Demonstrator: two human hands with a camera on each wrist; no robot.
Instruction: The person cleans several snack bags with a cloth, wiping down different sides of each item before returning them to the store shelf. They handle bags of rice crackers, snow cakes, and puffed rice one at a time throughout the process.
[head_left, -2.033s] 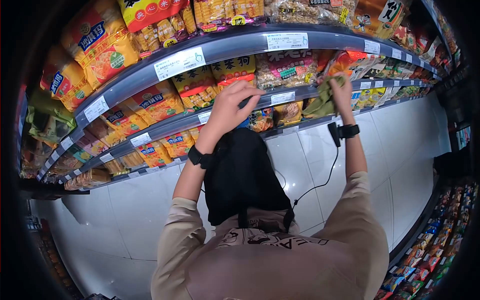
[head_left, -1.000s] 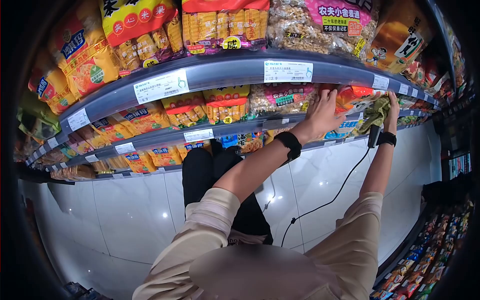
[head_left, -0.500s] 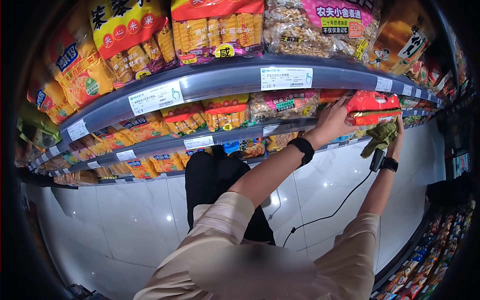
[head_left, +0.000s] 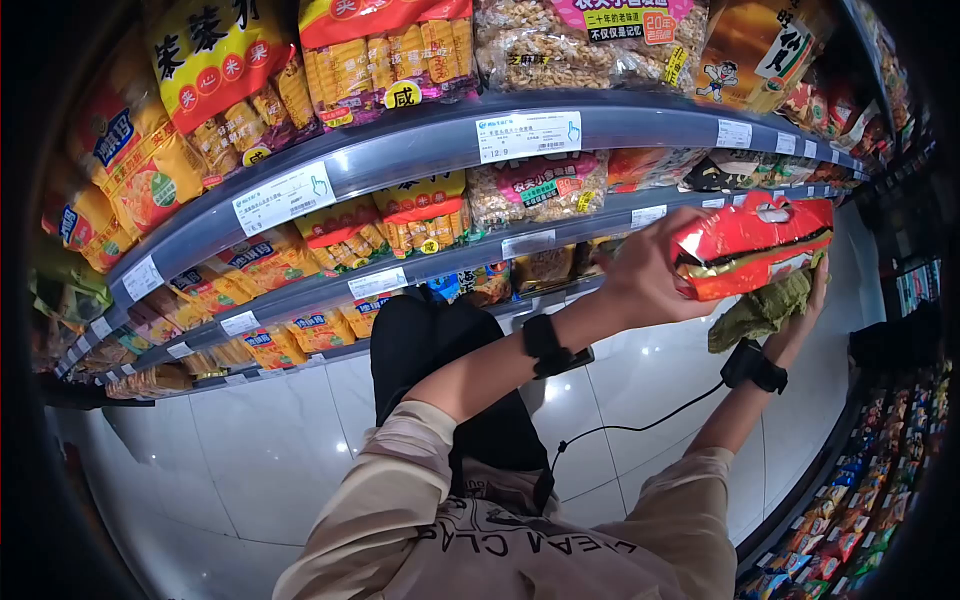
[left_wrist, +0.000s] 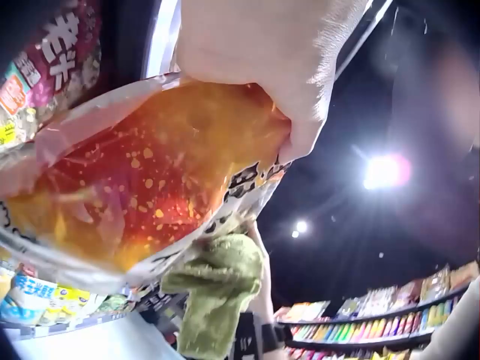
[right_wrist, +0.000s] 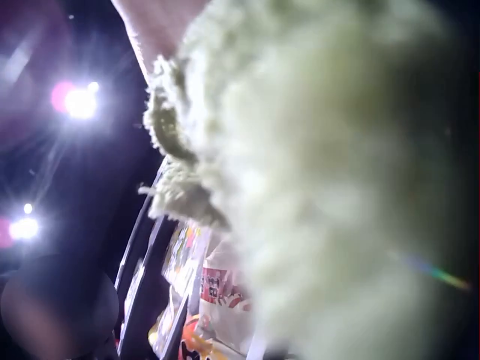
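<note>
The shelving unit (head_left: pixel 400 140) was the largest thing, curving beyond both hands, its shelves filled with packaged snacks. The tiled floor (head_left: pixel 250 470) spread below the hands. The person's T-shirt (head_left: pixel 390 500) was light brown, its short sleeves leaving the forearms bare, and the black trousers (head_left: pixel 430 355) showed to the left of the left forearm in the head view. A clear bag of puffed grain (head_left: pixel 590 60), with a pink label, stood on the upper shelf, up and to the left of the left hand in that view.

The red snack package (head_left: pixel 750 248) was off the shelf, held out in front of the shelf edge by the left hand (head_left: pixel 650 270), which gripped it at its near-left end. The left wrist view showed its orange and red face, dotted with yellow specks, right under that hand.

The green cloth (head_left: pixel 758 315) was bunched in the right hand (head_left: pixel 806 308), its fingers bent about it, close under the right-hand end of the package. It filled most of the right wrist view, blurred.

A black band (head_left: pixel 545 345) circled the left wrist, and another band (head_left: pixel 770 378) circled the right. A black cable (head_left: pixel 640 425) ran from a small device beside the right wrist, leftward over the floor.
</note>
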